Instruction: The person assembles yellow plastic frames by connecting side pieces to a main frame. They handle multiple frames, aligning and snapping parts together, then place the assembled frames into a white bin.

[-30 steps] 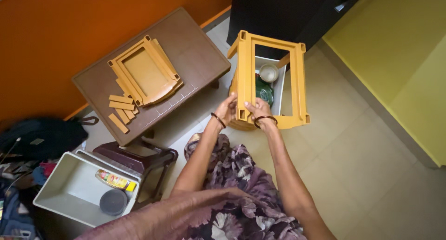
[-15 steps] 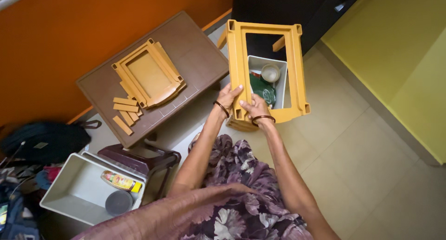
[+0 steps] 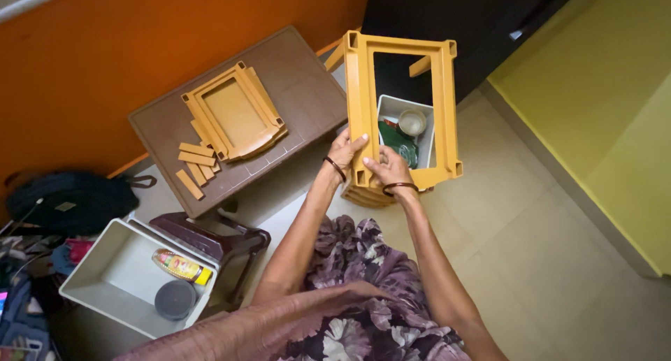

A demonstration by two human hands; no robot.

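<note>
From the grey bin (image 3: 105,291) at lower left past the brown table (image 3: 293,109), the left hand (image 3: 347,151) and right hand (image 3: 388,171) both clasp the yellow frame's (image 3: 360,95) near end at centre, which could tip onto the white tub (image 3: 391,113).

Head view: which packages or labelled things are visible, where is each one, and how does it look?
Labelled bottle: lying in the grey tray at lower left; yellow cap, red and yellow wrapper.
Round dark lid or tin: in the same tray, beside the bottle.
Green packet: in the white bin, seen through the yellow frame.
No signs or screens show clearly.
</note>
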